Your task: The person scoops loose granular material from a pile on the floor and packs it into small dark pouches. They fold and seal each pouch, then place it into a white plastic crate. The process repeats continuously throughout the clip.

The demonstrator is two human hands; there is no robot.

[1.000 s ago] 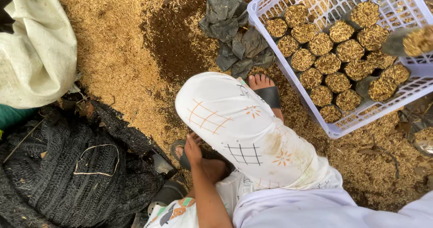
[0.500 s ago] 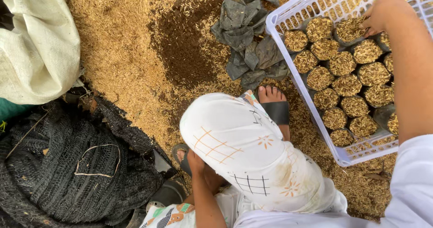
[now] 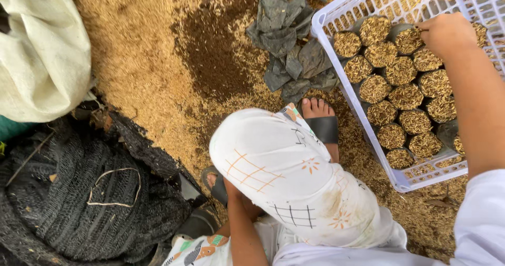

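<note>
My right hand (image 3: 447, 33) pinches a husk-filled pot (image 3: 409, 39) upright at the crate's (image 3: 336, 20) far wall; left hand (image 3: 231, 190) rests loosely curled near my knee; husk floor (image 3: 137, 61) lies open leftward.

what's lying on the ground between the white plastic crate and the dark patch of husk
In the head view, a heap of crumpled dark grey plastic bags lies between the white plastic crate and the dark patch of husk, resting on the pale husk-covered ground.

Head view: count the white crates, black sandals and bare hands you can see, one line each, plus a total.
White crate: 1
Black sandals: 2, right sandal, left sandal
Hands: 2, right hand, left hand
Total: 5
</note>
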